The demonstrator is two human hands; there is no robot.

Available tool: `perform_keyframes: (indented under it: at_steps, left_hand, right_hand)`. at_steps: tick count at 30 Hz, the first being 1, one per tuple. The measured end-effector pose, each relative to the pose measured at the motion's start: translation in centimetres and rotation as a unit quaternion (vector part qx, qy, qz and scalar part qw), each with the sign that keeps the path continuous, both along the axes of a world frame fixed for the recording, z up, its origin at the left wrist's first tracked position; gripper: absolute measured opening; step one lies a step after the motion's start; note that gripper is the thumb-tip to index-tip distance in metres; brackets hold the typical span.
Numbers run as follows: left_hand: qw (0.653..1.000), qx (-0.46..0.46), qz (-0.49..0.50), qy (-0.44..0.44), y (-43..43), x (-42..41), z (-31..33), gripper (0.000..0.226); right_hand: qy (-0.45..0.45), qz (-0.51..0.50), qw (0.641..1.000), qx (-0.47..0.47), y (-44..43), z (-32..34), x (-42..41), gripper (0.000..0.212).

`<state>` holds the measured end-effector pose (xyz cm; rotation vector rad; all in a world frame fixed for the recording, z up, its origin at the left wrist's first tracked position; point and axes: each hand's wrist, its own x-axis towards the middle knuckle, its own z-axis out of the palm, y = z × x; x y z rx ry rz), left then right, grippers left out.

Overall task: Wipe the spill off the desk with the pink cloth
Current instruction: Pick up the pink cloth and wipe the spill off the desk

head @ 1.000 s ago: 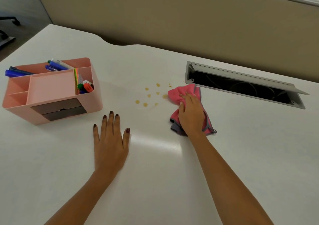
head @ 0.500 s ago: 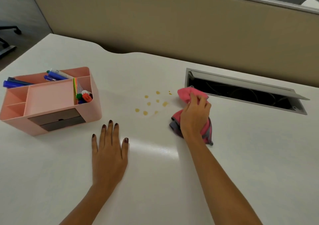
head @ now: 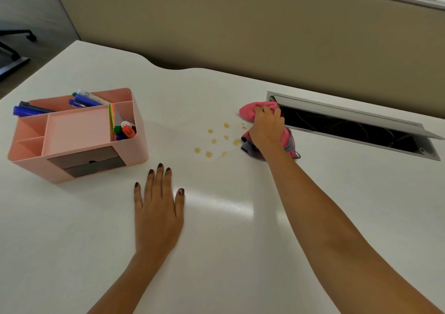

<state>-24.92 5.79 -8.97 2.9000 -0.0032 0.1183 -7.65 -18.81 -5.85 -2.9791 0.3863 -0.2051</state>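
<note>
Several small amber drops of the spill (head: 213, 141) dot the white desk (head: 240, 217) near its middle. Just right of them lies the bunched pink cloth (head: 250, 111), grey on its underside. My right hand (head: 266, 128) grips the cloth from above, fingers curled over its far end, right beside the rightmost drops. My left hand (head: 157, 207) lies flat on the desk, palm down and fingers spread, nearer to me than the spill and holding nothing.
A pink desk organiser (head: 77, 135) with pens and small drawers stands at the left. An open cable tray (head: 356, 126) with a raised metal lid is sunk into the desk right behind the cloth. A beige partition (head: 240, 24) runs along the back.
My right hand went from lying flat on the cloth to gripping it, bunching it up away from the drops it had touched. The left hand has stayed flat. The camera has tilted slightly.
</note>
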Motion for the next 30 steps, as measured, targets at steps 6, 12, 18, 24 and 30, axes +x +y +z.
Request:
perform_keyframes:
  at_steps: [6,12,18,24,30]
  left_hand:
    - [1.0,-0.005,-0.002,0.0,0.0,-0.1,0.0,0.064]
    - [1.0,0.002,-0.002,0.003,0.1,-0.1,-0.1,0.064]
    - [1.0,0.0,0.0,0.002,-0.1,-0.2,0.1,0.065]
    - [1.0,-0.008,-0.004,0.0,0.0,-0.2,0.1,0.065]
    - [1.0,-0.011,-0.005,0.002,-0.2,-0.2,0.2,0.066]
  right_hand:
    - [-0.022,0.022,0.999,0.015,-1.2,-0.2,-2.9,0.049]
    - [-0.014,-0.003,0.999,0.039,-1.0,-0.4,-5.9,0.053]
    - [-0.008,-0.037,0.999,0.028,0.9,-0.5,-8.5,0.054]
    - [-0.051,0.031,0.994,0.087,1.2,-1.1,-10.3,0.057]
    - [-0.073,-0.096,0.989,0.081,0.2,-1.7,-7.2,0.04]
